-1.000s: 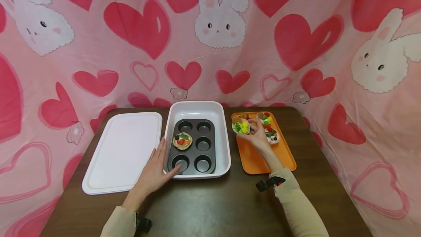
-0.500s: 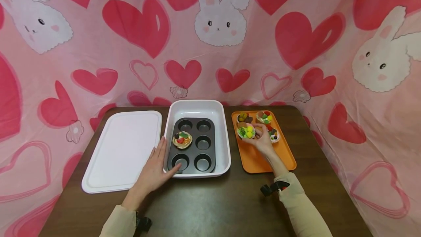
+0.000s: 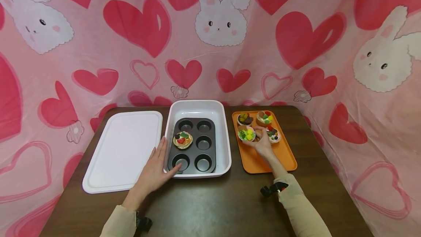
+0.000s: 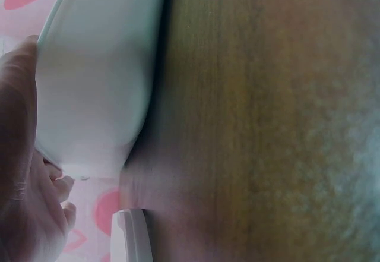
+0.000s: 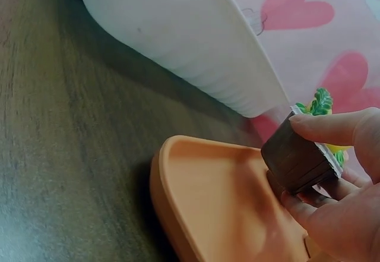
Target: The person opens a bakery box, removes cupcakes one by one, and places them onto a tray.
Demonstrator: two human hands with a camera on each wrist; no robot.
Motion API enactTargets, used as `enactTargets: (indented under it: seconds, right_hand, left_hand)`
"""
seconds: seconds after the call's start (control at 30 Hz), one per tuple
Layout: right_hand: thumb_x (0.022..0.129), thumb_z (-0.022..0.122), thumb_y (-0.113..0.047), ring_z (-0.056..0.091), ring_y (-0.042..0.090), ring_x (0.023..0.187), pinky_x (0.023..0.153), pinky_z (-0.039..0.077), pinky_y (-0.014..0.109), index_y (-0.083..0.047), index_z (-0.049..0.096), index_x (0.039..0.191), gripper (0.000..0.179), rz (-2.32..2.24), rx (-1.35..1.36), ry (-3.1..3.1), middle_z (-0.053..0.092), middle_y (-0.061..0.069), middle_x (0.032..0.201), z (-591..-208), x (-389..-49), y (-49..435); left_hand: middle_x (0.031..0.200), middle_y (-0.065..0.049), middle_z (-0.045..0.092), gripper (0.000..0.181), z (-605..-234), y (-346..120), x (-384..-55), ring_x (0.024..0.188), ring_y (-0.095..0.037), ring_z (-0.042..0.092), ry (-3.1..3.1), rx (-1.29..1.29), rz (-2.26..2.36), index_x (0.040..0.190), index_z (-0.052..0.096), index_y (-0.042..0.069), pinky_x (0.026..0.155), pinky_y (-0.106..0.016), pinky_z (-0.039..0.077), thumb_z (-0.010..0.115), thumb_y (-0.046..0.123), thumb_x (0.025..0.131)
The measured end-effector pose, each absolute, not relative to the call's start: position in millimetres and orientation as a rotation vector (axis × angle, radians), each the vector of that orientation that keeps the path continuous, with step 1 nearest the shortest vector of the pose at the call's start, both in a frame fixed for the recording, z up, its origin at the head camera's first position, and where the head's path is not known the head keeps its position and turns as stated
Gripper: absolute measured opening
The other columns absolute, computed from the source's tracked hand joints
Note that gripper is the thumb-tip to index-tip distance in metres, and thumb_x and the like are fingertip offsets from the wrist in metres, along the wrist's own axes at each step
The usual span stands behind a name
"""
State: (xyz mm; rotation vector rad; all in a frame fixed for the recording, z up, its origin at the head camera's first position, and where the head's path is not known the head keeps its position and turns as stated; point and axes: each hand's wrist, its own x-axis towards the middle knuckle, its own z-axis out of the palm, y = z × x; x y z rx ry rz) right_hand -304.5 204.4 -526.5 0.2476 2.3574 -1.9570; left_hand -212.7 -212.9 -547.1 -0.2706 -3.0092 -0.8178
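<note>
My right hand (image 3: 264, 145) pinches a cupcake (image 3: 246, 133) between thumb and fingers over the left part of the orange tray (image 3: 258, 164). The cupcake has a brown cup with a pale rim and green and yellow topping. Whether its base touches the tray I cannot tell. On the tray sit a chocolate-topped cupcake (image 3: 245, 119), a fruit-topped one (image 3: 264, 118) and a berry-topped one (image 3: 273, 135). My left hand (image 3: 152, 169), fingers straight, rests on the front left corner of the white bin (image 3: 227, 149); its thumb reaches over the front rim.
Inside the bin lies a dark muffin tin (image 3: 192, 153), with a fruit tart (image 3: 182, 140) in its middle left cup. A white board (image 3: 125, 149) lies left of the bin on the brown table (image 3: 210, 207). A pink heart-print cloth (image 3: 184, 21) hangs behind.
My right hand has moved the green-and-yellow cupcake slightly right and down, from the tray's left edge to over the tray. The chocolate-topped cupcake now shows fully. My left hand has not moved.
</note>
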Motion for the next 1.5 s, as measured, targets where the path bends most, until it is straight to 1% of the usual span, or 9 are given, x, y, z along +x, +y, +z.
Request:
enactTargets:
  seconds: [0.23, 0.33, 0.4, 0.5, 0.57, 0.63, 1.2, 1.33, 1.5]
  right_hand:
    - [0.095, 0.077, 0.009, 0.051, 0.036, 0.150, 0.088, 0.043, 0.001, 0.000, 0.030, 0.154, 0.076, -1.947, 0.291, 2.381, 0.050, 0.033, 0.165, -533.2, -304.5, 206.7]
    - [0.096, 0.077, 0.008, 0.050, 0.035, 0.151, 0.094, 0.044, 0.005, 0.000, 0.030, 0.154, 0.076, -1.931, 0.312, 2.399, 0.050, 0.033, 0.165, -535.3, -304.4, 207.7]
    - [0.096, 0.077, 0.008, 0.050, 0.035, 0.151, 0.105, 0.046, 0.013, 0.001, 0.030, 0.155, 0.076, -1.926, 0.320, 2.408, 0.050, 0.032, 0.165, -536.7, -304.4, 208.1]
    - [0.097, 0.077, 0.008, 0.050, 0.035, 0.152, 0.124, 0.045, 0.034, 0.002, 0.029, 0.155, 0.075, -1.931, 0.326, 2.416, 0.051, 0.032, 0.165, -539.3, -304.9, 208.3]
    - [0.097, 0.076, 0.008, 0.049, 0.037, 0.152, 0.131, 0.041, 0.047, 0.003, 0.029, 0.155, 0.075, -1.930, 0.318, 2.429, 0.051, 0.034, 0.164, -540.2, -305.3, 208.2]
    - [0.096, 0.076, 0.009, 0.049, 0.038, 0.153, 0.134, 0.037, 0.052, 0.003, 0.029, 0.154, 0.075, -1.931, 0.315, 2.442, 0.051, 0.035, 0.163, -541.2, -305.8, 208.3]
    - [0.096, 0.076, 0.010, 0.045, 0.046, 0.157, 0.136, 0.031, 0.059, 0.007, 0.028, 0.154, 0.074, -1.890, 0.224, 2.517, 0.049, 0.040, 0.161, -546.0, -305.2, 211.0]
    - [0.099, 0.074, 0.007, 0.043, 0.051, 0.158, 0.134, 0.033, 0.062, 0.010, 0.030, 0.153, 0.071, -1.806, 0.115, 2.593, 0.046, 0.041, 0.162, -549.2, -305.1, 212.9]
    - [0.102, 0.075, -0.002, 0.042, 0.054, 0.157, 0.132, 0.035, 0.063, 0.013, 0.037, 0.155, 0.067, -1.653, -0.023, 2.719, 0.042, 0.038, 0.164, -552.8, -302.5, 214.2]
  left_hand:
    - [0.187, -0.016, 0.011, 0.118, -547.2, -211.4, -212.2, 0.169, -0.046, 0.026, -2.996, -0.284, -0.813, 0.177, 0.011, 0.006, 0.138, -0.064, 0.021, 0.075, 0.061, 0.094]
    - [0.187, -0.016, 0.011, 0.117, -546.9, -211.1, -212.0, 0.169, -0.045, 0.027, -2.991, -0.290, -0.814, 0.177, 0.012, 0.005, 0.138, -0.064, 0.021, 0.075, 0.060, 0.094]
    - [0.187, -0.016, 0.011, 0.117, -546.6, -211.2, -211.9, 0.170, -0.044, 0.026, -2.991, -0.288, -0.812, 0.177, 0.011, 0.005, 0.138, -0.064, 0.021, 0.075, 0.060, 0.094]
    - [0.187, -0.016, 0.011, 0.118, -546.3, -211.5, -211.7, 0.170, -0.044, 0.026, -2.993, -0.283, -0.819, 0.177, 0.011, 0.006, 0.139, -0.064, 0.021, 0.075, 0.059, 0.094]
    - [0.187, -0.016, 0.011, 0.118, -545.9, -211.6, -211.6, 0.170, -0.045, 0.025, -2.998, -0.279, -0.825, 0.177, 0.010, 0.007, 0.139, -0.064, 0.020, 0.075, 0.060, 0.094]
    - [0.187, -0.016, 0.010, 0.118, -546.0, -211.7, -211.4, 0.170, -0.045, 0.025, -3.004, -0.277, -0.829, 0.177, 0.009, 0.007, 0.139, -0.064, 0.020, 0.075, 0.060, 0.094]
    - [0.187, -0.016, 0.010, 0.119, -545.8, -212.1, -211.9, 0.170, -0.044, 0.025, -3.011, -0.278, -0.817, 0.178, 0.008, 0.008, 0.139, -0.064, 0.019, 0.074, 0.060, 0.094]
    - [0.187, -0.015, 0.009, 0.119, -545.7, -212.2, -212.0, 0.171, -0.043, 0.024, -3.016, -0.278, -0.812, 0.178, 0.007, 0.008, 0.139, -0.064, 0.019, 0.074, 0.061, 0.095]
    - [0.187, -0.016, 0.010, 0.118, -543.9, -211.8, -211.9, 0.170, -0.044, 0.025, -3.010, -0.279, -0.823, 0.177, 0.009, 0.007, 0.139, -0.064, 0.020, 0.074, 0.060, 0.095]
